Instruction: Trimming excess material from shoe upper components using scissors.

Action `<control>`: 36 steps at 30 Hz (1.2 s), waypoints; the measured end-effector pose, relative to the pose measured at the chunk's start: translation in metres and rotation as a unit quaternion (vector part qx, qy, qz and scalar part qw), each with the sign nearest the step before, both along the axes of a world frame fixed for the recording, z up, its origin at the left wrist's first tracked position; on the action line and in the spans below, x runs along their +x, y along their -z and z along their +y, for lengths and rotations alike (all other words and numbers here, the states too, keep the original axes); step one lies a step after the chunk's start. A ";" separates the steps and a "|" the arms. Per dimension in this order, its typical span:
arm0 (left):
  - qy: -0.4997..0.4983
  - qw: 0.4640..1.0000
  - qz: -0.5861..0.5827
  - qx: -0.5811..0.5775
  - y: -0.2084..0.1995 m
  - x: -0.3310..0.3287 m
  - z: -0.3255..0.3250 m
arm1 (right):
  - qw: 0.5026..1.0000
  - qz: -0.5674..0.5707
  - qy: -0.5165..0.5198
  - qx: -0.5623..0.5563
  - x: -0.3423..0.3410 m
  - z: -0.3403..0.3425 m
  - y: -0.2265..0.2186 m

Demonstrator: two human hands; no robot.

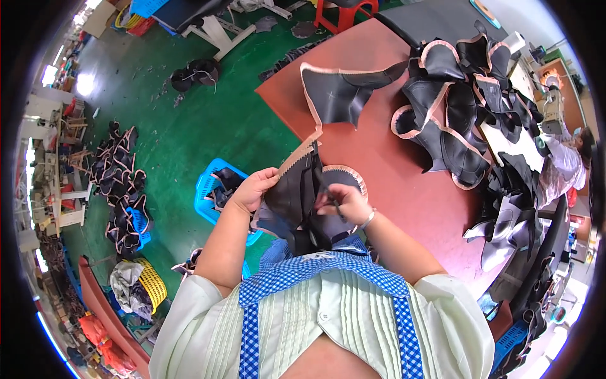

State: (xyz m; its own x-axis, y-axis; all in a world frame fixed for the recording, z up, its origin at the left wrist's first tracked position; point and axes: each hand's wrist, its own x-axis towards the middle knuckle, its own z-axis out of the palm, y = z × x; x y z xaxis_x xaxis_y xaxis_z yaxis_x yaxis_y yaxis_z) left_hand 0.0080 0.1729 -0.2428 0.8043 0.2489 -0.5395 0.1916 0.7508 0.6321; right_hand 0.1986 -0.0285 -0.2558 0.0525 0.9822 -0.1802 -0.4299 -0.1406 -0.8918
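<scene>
At the near edge of the table, in front of my apron, I have a black leather-like shoe-upper piece point(293, 196) with a tan stitched edging. My left hand point(254, 189) pinches its left side near that edging, thumb on top. Over its right part my right hand point(346, 203) is closed, fingers curled around a small dark thing too blurred to name. Behind the right hand shows a curved tan-edged part point(347, 177). The tan edging runs up to another black piece point(338, 95) lying on the table; I cannot tell whether they are joined.
The reddish-brown table point(391, 189) carries a heap of black tan-edged pieces point(448, 107) on its right. Left, on the green floor, stand a blue basket point(203, 189) holding pieces and a yellow basket point(151, 284). A red stool point(346, 19) is at the back. Another person point(564, 164) sits far right.
</scene>
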 end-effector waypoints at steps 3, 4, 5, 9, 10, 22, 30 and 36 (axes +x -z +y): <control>-0.020 0.999 -0.012 0.022 -0.004 -0.018 0.008 | 0.963 0.033 0.079 -0.255 0.043 0.009 -0.006; -0.024 0.999 -0.019 0.032 -0.006 -0.024 0.010 | 0.964 -0.019 0.061 -0.260 0.057 0.016 -0.006; -0.027 0.999 -0.021 0.036 -0.007 -0.027 0.012 | 0.961 -0.086 0.003 -0.261 0.068 0.024 -0.007; -0.035 0.999 -0.012 0.032 -0.013 -0.040 0.016 | 0.895 -0.226 -0.189 -0.334 0.088 0.052 -0.012; -0.037 0.999 -0.012 0.031 -0.012 -0.041 0.017 | 0.901 -0.209 -0.190 -0.328 0.090 0.057 -0.006; -0.012 0.999 0.006 0.046 -0.006 -0.067 0.020 | 0.723 -0.631 -0.201 -0.198 0.090 0.081 -0.024; -0.185 0.955 0.120 0.200 -0.067 -0.215 0.034 | 0.793 -0.440 0.380 -0.184 0.211 0.040 0.101; -0.389 0.874 0.197 0.216 -0.100 -0.327 0.001 | 0.736 -0.159 0.581 -0.309 0.213 0.132 0.028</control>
State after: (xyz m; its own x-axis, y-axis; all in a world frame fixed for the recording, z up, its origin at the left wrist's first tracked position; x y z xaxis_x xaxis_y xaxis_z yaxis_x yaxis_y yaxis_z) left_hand -0.3192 0.1737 -0.1429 0.0740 0.8868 -0.4562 -0.0049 0.4578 0.8890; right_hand 0.4116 0.1034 -0.2834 0.9284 -0.0249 -0.3708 -0.3638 -0.2638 -0.8933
